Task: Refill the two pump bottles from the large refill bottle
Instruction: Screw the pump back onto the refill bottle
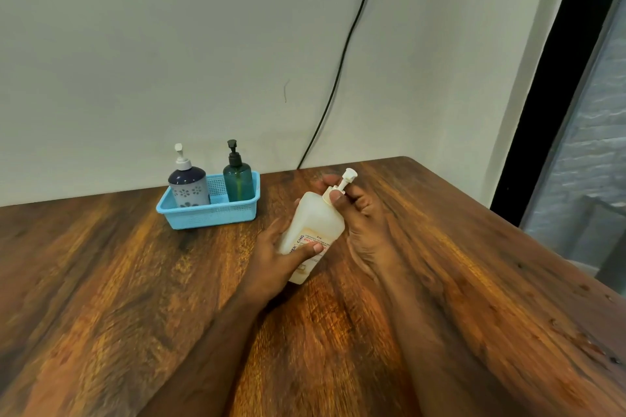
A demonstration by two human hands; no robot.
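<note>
Refill bottle [313, 230] tilted – pump end up-right, away – both hands gripping.

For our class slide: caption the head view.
Both hands grip the refill bottle; two pump bottles wait in a blue basket.

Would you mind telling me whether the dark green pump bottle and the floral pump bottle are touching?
Apart. The head view shows basket mesh between the floral pump bottle and the green pump bottle.

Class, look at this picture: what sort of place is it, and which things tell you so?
Probably a plain indoor room, home or office: a wooden table against a painted wall, a black cable running down it, and a window at right.
</note>
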